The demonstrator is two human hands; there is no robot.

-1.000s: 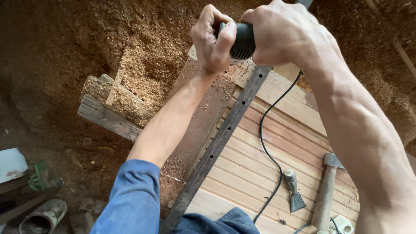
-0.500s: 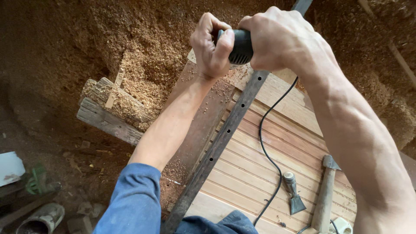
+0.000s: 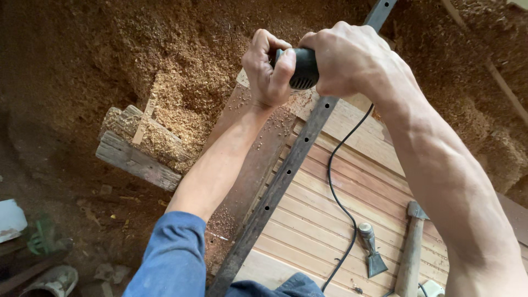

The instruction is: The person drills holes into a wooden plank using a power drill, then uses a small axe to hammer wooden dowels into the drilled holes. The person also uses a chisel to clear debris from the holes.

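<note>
While bent over a grooved wooden panel: both hands clamped on a black power tool, left hand with fingers curled fully round its front, right hand wrapped tight over the rear. Directly below, a dark metal bar. Nearby on the panel, black cord, chisel, hammer. Sawdust heaped to the left.

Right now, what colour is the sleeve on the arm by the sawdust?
Blue. The sleeve on the left arm shows clearly in the head view, below the left hand.

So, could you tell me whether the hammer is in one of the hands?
No, the hammer lies on the slatted boards, apart from both hands.
</note>
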